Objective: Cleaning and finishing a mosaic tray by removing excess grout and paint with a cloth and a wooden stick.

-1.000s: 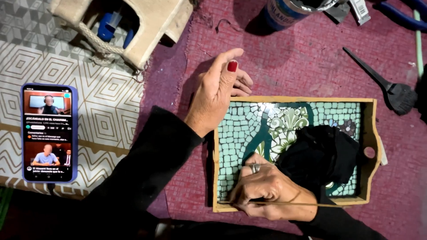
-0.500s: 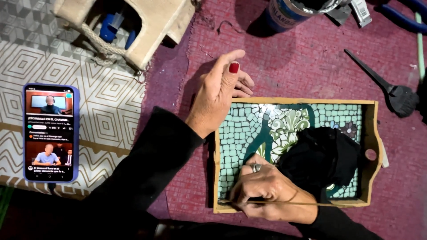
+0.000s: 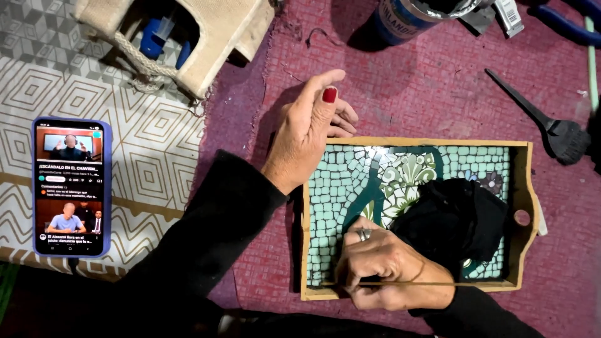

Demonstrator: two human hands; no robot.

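The head camera looks straight down on a wooden tray (image 3: 524,188) whose floor is covered with a mosaic (image 3: 335,194) of small pale green tiles, a darker green band and a patterned leaf-like piece near the middle. The tray lies on a dark red woven cloth (image 3: 426,100).

The left hand (image 3: 310,128) rests at the tray's upper left corner. Its fingers are loosely curled, neither spread nor clenched, with the fingertips touching the outer edge of the rim and the thumb, its nail painted red, lifted above them. It holds nothing; it only bears against the wood.

The right hand (image 3: 385,263) lies inside the tray near the lower rim, a ring on one finger. It is closed into a loose fist, knuckles up, and bears down on the tiles. A black rag (image 3: 454,222) spreads out from beside it over the right half of the mosaic; the hand touches the rag's edge, but whether the fingers actually grip the cloth cannot be told, since they are tucked underneath. Both sleeves are black.

To the left, on a patterned grey and white mat (image 3: 125,144), a phone (image 3: 71,186) in a blue case lies face up with its screen lit. A black brush (image 3: 551,128) lies on the red cloth just beyond the tray's upper right corner, and a dark can (image 3: 400,22) stands at the top edge.
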